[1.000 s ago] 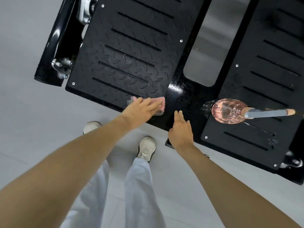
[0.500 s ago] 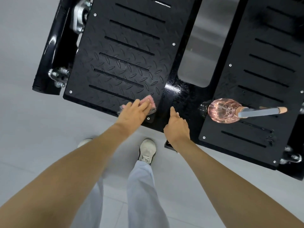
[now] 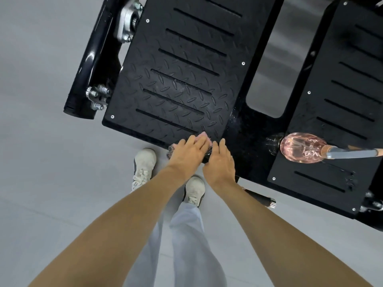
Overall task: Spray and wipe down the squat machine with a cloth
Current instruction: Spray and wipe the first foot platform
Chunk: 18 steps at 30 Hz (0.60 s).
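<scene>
The squat machine's black footplate fills the top of the view, with a left tread panel [image 3: 176, 79] and a right tread panel [image 3: 342, 104]. My left hand [image 3: 189, 151] lies flat on a pink cloth [image 3: 202, 135] at the near edge of the left panel; most of the cloth is hidden under the hand. My right hand [image 3: 220, 162] rests with straight fingers on the glossy black frame [image 3: 246, 141] right beside the left hand, holding nothing. A clear pink spray bottle [image 3: 300, 147] lies on the right panel, its nozzle pointing right.
A black frame tube with silver bolts [image 3: 97, 98] runs along the machine's left side. A black bar with a chrome end [image 3: 261, 198] sticks out under the near edge. My two white shoes [image 3: 145, 164] stand on the grey floor just before the machine.
My left hand slid the cloth toward me to the near edge of the left panel. My right hand moved left until it sits against the left hand.
</scene>
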{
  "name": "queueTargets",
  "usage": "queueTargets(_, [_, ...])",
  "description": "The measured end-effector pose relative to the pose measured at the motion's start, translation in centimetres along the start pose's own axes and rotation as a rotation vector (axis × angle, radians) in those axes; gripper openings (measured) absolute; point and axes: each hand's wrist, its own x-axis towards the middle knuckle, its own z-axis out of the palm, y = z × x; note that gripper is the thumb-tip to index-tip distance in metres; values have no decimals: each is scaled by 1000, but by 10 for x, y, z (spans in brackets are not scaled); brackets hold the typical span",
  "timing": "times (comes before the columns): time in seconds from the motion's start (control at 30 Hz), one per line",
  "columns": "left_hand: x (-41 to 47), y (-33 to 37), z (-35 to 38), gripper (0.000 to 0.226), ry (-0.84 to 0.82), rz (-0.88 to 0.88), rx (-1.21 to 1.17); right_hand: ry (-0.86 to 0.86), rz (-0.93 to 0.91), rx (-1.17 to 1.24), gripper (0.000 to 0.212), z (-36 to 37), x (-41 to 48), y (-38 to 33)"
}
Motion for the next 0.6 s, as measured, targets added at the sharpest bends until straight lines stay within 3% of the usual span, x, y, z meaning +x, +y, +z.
queueTargets(0.47, [-22, -129, -13, 73, -49, 119, 233, -20, 181, 111, 72, 3, 8, -67])
queueTargets(0.6, [-36, -169, -16, 76, -60, 71, 249, -37, 224, 137, 72, 2, 12, -85])
